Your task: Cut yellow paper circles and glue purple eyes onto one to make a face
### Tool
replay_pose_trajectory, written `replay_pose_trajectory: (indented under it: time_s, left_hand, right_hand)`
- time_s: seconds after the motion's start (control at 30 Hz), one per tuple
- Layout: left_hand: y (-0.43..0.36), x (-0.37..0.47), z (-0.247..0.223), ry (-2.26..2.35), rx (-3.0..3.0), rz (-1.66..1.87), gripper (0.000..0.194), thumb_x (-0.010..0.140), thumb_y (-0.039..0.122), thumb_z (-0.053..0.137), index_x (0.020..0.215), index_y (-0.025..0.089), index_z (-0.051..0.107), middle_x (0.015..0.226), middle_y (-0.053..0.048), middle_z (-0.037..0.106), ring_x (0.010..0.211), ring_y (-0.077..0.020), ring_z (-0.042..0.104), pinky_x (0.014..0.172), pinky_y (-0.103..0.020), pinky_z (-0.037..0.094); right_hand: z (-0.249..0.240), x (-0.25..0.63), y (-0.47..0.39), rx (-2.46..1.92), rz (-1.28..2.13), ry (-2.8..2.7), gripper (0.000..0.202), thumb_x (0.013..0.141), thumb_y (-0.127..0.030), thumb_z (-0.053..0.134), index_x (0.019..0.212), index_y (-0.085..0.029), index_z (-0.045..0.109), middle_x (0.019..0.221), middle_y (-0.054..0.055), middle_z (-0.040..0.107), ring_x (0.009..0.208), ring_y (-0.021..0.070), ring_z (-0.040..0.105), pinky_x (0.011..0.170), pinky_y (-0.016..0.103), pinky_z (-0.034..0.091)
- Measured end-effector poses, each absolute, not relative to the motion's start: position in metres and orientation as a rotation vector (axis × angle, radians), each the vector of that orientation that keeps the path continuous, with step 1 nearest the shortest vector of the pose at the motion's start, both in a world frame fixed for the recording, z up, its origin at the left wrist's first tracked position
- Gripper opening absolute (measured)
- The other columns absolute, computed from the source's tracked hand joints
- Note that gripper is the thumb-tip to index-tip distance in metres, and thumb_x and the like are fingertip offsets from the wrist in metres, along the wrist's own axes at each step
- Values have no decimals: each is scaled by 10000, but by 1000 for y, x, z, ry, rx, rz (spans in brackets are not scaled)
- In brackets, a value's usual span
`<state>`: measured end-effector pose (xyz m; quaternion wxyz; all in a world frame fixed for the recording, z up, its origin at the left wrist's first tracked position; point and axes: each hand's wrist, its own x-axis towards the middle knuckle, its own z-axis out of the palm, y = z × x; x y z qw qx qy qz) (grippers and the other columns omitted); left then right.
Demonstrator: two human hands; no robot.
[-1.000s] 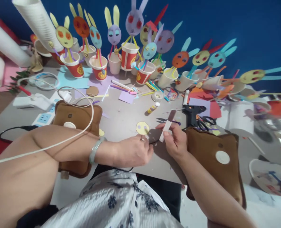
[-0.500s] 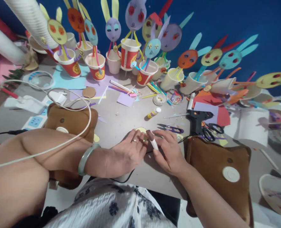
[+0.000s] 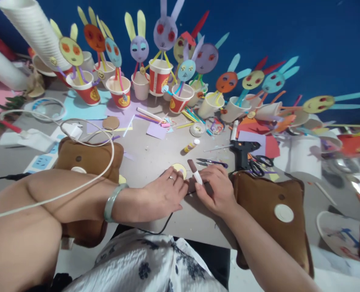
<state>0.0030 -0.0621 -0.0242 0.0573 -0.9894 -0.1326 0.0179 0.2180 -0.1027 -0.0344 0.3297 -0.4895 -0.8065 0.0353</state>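
Observation:
My left hand (image 3: 164, 192) lies flat on the table, palm down, with its fingers spread and touching the edge of a small pale yellow paper disc (image 3: 180, 170). My right hand (image 3: 214, 188) pinches a white marker with a brown end (image 3: 195, 172) between thumb and fingers, tilted just right of the disc. Any marks on the disc are too small to read. Beyond the hands are a yellow glue stick with a white cap (image 3: 191, 146) and small dark-handled snips (image 3: 212, 163).
Paper rabbit figures stand in cups, such as a red cup (image 3: 119, 92), along the back. A black glue gun (image 3: 243, 154) and scissors (image 3: 260, 165) lie at right. Brown cushions (image 3: 271, 215) flank the hands. A white cable (image 3: 113, 150) crosses my left arm.
The view has shifted slightly. More of the yellow disc shows between my hands, and the marker in my right hand has moved a little away from my left fingers.

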Motion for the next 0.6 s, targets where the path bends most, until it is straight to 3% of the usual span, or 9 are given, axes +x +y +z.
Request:
replay_pose_trajectory:
  time_s: [0.13,0.23,0.4,0.53,0.6]
  left_hand:
    - [-58,4,-18,-420,-3026,131,681,974,540,540,1433,37,533,1404,-268,592,1309,-406,557,1101,-533,382]
    - [-56,4,-14,-382,-3036,190,702,980,540,528,1476,45,493,1428,-292,563,1304,-422,563,1100,-554,373]
    - [-54,3,-9,-383,-3055,164,686,980,518,534,1470,39,495,1421,-298,561,1268,-424,577,1105,-569,351]
    - [-52,3,-8,-384,-3079,127,693,974,507,547,1463,20,485,1374,-300,584,1225,-409,587,1097,-584,342]
    - [-52,4,-8,-386,-3089,120,691,971,511,548,1450,16,488,1348,-288,598,1222,-407,582,1100,-582,332]
  right_hand:
    - [-36,218,-103,-1521,-45,-1883,123,898,-273,587,788,-252,537,633,-5,578,606,193,543,706,384,456]
    - [-36,220,-100,-1781,-27,-1693,119,916,-361,569,933,-250,607,643,4,601,616,215,562,676,372,454]
    - [-28,231,-93,-2122,-61,-1597,305,921,-395,549,1136,-195,627,580,-4,599,612,244,583,692,361,426]
    - [-18,255,-73,-2300,-277,-1648,375,938,-433,534,1158,-156,660,834,114,743,820,304,642,838,427,421]
    - [-13,273,-52,-2447,-361,-1684,375,939,-443,520,1057,-139,706,1003,184,750,979,354,630,901,476,404]
